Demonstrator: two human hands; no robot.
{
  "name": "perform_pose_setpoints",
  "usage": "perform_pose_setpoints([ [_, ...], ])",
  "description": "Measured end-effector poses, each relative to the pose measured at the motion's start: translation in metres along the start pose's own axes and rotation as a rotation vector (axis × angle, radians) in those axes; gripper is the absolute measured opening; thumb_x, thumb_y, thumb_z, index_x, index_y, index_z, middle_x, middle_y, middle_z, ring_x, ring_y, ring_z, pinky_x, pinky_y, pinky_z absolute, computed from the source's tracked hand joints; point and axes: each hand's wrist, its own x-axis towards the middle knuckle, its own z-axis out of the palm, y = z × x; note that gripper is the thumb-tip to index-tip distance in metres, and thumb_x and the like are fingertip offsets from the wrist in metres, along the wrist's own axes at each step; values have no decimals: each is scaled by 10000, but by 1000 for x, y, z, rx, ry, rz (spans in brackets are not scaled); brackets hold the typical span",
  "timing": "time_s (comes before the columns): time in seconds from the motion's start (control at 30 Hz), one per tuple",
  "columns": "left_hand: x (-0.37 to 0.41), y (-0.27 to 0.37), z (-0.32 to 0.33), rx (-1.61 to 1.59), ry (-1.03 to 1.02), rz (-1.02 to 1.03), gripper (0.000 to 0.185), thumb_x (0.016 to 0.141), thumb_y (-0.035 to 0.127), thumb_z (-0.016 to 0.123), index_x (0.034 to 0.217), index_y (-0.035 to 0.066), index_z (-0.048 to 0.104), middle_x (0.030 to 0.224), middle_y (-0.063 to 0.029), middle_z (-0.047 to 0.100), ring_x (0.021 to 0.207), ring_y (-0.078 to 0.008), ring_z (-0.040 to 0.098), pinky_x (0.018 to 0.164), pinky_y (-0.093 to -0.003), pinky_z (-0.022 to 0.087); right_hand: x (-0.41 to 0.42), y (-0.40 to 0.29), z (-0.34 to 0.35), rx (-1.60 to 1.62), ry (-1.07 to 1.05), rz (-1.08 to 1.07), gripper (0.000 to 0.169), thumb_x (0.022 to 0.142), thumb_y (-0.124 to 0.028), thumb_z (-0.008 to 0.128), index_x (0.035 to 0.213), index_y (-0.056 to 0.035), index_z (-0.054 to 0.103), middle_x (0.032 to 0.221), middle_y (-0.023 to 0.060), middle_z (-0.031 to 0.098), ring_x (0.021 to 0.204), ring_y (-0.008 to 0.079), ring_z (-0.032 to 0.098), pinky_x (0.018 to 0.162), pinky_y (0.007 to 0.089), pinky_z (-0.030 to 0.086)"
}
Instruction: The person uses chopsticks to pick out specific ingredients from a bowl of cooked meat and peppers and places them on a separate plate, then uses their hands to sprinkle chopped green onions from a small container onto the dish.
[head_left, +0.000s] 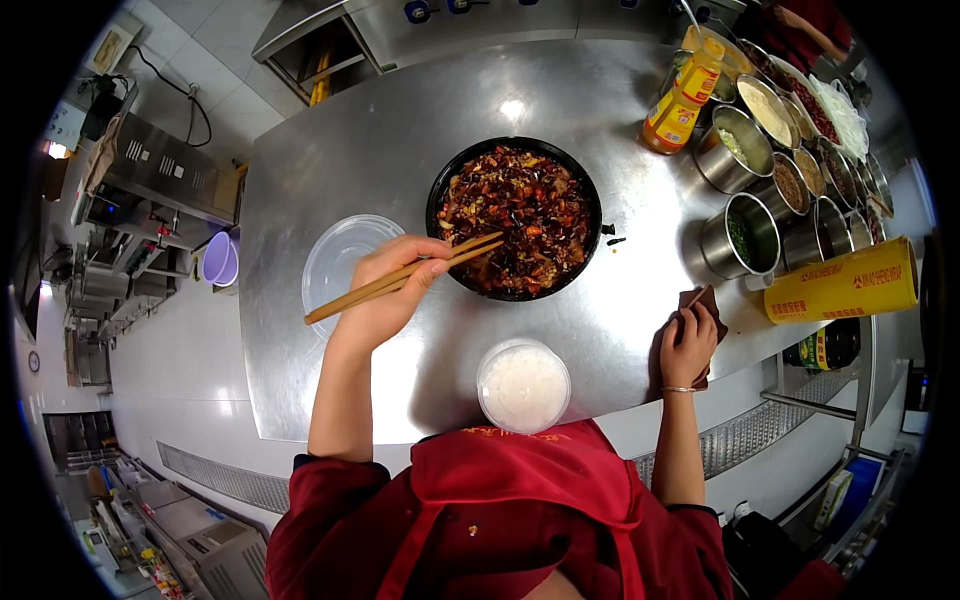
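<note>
My left hand (394, 289) grips a pair of wooden chopsticks (356, 296). Their tips reach over the near left part of the food in a round black bowl (433, 199). Dark red, saucy food with chopped chillies and pale bits (521, 210) fills the bowl. Partly under my left hand lies a round clear plastic lid (328, 255) on the steel table. At the right, my right hand (688, 349) has its fingers on a folded brown cloth (709, 301). A clear round tub of white rice (525, 386) stands near the table's front edge, between my arms.
On the right of the steel table (337, 165) stand a yellow sauce bottle (675, 112), several steel pots of seasonings, one with chopped greens (741, 232), and a yellow cling-wrap box (840, 285). Small dark scraps (615, 241) lie beside the bowl. Another person's arm (810, 30) shows far right.
</note>
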Motion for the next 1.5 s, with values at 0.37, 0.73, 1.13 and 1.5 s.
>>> perform_pose_setpoints([
  [0.37, -9, 10, -9, -30, 108, 13, 162, 871, 152, 610, 906, -3, 641, 790, -90, 644, 659, -158, 590, 594, -271, 466, 1, 0, 2, -11, 11, 6, 249, 749, -135, 607, 983, -51, 601, 1155, 140, 546, 1074, 351, 493, 916, 453, 382],
  [0.73, -18, 2, 1, 27, 123, 12, 152, 873, 139, 609, 888, -8, 642, 786, -94, 638, 654, -147, 576, 590, -258, 464, 0, 0, 3, -10, 9, 6, 241, 748, -133, 605, 976, -54, 601, 1157, 131, 545, 1079, 347, 492, 922, 451, 378],
  [1.13, -12, -1, 13, -17, 187, 69, 130, 876, 120, 603, 874, -6, 634, 810, -89, 638, 667, -143, 579, 587, -253, 461, -1, 1, 2, -13, -3, 14, 246, 749, -133, 605, 982, -57, 599, 1156, 132, 541, 1078, 345, 491, 925, 450, 374],
  [1.5, -19, 1, 3, -69, 232, -78, 235, 927, 179, 552, 943, -43, 630, 948, -113, 661, 803, -153, 637, 700, -260, 535, -1, 0, 2, -25, 8, -4, 240, 757, -129, 612, 984, -54, 598, 1153, 134, 547, 1072, 346, 494, 915, 447, 382],
])
